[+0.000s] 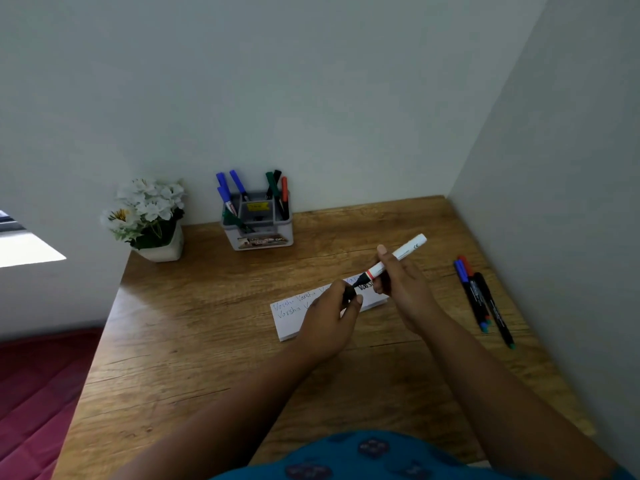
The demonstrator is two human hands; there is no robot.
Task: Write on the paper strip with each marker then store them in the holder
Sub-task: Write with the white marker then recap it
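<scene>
My right hand point(403, 285) grips a white marker point(401, 253) with a red band, its black tip pointing down-left over the paper strip point(289, 318). My left hand point(332, 317) pinches the marker's black cap point(349, 293) just below that tip, partly covering the strip. The white strip lies on the wooden desk with blue and black handwriting on it. The grey holder point(258, 230) stands at the back against the wall, with several blue, green, black and red markers upright in it. Three loose markers point(479, 296) lie on the desk to the right.
A white pot of white artificial flowers point(149, 216) stands left of the holder. Walls close off the desk point(207, 341) at the back and on the right. A red mat point(38, 393) lies on the floor beyond the desk's left edge.
</scene>
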